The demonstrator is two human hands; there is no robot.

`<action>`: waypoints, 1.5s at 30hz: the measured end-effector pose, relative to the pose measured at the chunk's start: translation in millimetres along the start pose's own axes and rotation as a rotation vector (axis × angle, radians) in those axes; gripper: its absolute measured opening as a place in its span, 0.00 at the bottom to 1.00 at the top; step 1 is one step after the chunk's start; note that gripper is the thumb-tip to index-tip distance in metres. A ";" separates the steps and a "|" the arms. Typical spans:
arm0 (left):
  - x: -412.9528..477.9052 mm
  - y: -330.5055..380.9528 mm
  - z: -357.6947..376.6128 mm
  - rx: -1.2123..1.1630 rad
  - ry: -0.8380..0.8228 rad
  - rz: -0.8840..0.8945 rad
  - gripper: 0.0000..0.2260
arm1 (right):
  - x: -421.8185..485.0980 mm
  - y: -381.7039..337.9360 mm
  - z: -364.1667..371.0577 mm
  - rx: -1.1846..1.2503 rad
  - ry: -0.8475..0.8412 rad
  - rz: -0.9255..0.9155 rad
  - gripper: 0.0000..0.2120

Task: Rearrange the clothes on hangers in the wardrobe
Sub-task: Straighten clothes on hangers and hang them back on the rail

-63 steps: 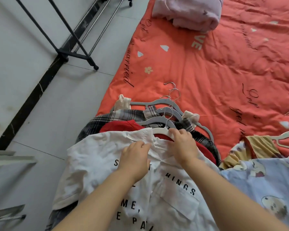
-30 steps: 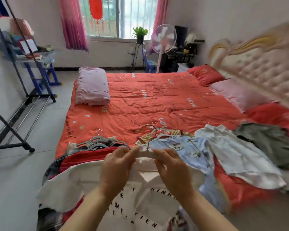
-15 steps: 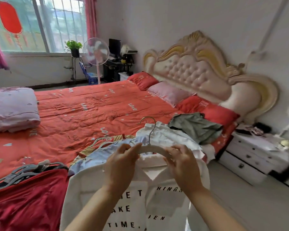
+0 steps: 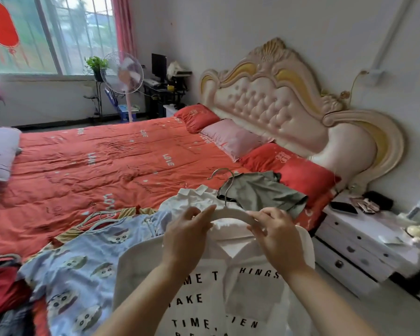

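A white shirt point(image 4: 204, 287) with black block lettering and a chest pocket hangs upright on a white hanger point(image 4: 230, 214) with a metal hook point(image 4: 228, 187). The left hand point(image 4: 187, 236) and right hand point(image 4: 279, 238) pinch the hanger's two shoulders. On the bed point(image 4: 107, 161) behind it lie a pale blue cartoon-print garment point(image 4: 83, 263) with pale hangers point(image 4: 102, 220) at its collar, a crumpled white garment point(image 4: 192, 200), a grey-green garment point(image 4: 260, 190), and a red garment point(image 4: 0, 287) at the lower left.

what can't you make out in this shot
Head view:
- White letter-printed shirt: bottom text cut off by the frame edge, some letters behind the forearms.
- White curved plastic hanger: its ends hidden under the left hand and right hand.
- Small items on the white bedside cabinet: too blurred.
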State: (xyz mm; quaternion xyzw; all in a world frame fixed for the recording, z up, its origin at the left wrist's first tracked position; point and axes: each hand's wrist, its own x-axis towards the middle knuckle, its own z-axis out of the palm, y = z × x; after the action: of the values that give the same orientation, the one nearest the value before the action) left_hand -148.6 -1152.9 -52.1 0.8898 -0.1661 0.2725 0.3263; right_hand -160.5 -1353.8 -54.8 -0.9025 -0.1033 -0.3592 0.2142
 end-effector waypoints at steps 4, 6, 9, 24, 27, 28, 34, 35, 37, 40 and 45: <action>39.4 2.3 40.8 0.007 0.056 -0.018 0.22 | 39.1 49.4 17.4 0.002 0.005 -0.041 0.17; 58.8 -4.0 61.2 0.001 0.067 -0.027 0.22 | 59.0 69.7 32.1 -0.003 0.001 -0.061 0.16; 91.9 -23.4 92.6 -0.030 0.084 -0.048 0.22 | 90.6 97.2 58.9 -0.013 -0.006 -0.097 0.13; 256.7 -131.3 199.6 -0.022 0.058 -0.185 0.19 | 252.8 189.0 213.3 0.038 -0.131 -0.131 0.17; 281.0 -166.3 223.9 0.025 0.053 -0.267 0.19 | 280.4 203.5 258.7 0.084 -0.190 -0.126 0.18; 288.9 -178.7 232.6 0.048 0.054 -0.297 0.19 | 289.4 209.4 275.2 0.101 -0.213 -0.133 0.18; 340.1 -261.1 293.8 0.145 0.036 -0.435 0.20 | 341.3 252.6 395.0 0.220 -0.373 -0.141 0.18; 345.9 -276.2 305.8 0.161 0.024 -0.464 0.20 | 346.2 260.0 417.3 0.234 -0.405 -0.131 0.18; 355.8 -307.8 330.2 0.181 0.006 -0.529 0.21 | 352.7 274.7 463.8 0.269 -0.465 -0.114 0.17; 360.6 -352.6 363.7 0.238 -0.043 -0.582 0.21 | 351.9 294.7 530.6 0.302 -0.541 -0.105 0.16; 347.6 -421.5 415.8 0.326 -0.214 -0.752 0.23 | 333.1 323.2 634.0 0.226 -0.794 0.009 0.20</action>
State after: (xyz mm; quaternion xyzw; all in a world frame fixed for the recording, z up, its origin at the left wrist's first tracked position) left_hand 484.3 -1164.4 -317.9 0.9517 0.1822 0.0632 0.2390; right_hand 572.4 -1337.4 -337.4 -0.9422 -0.2129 0.0315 0.2569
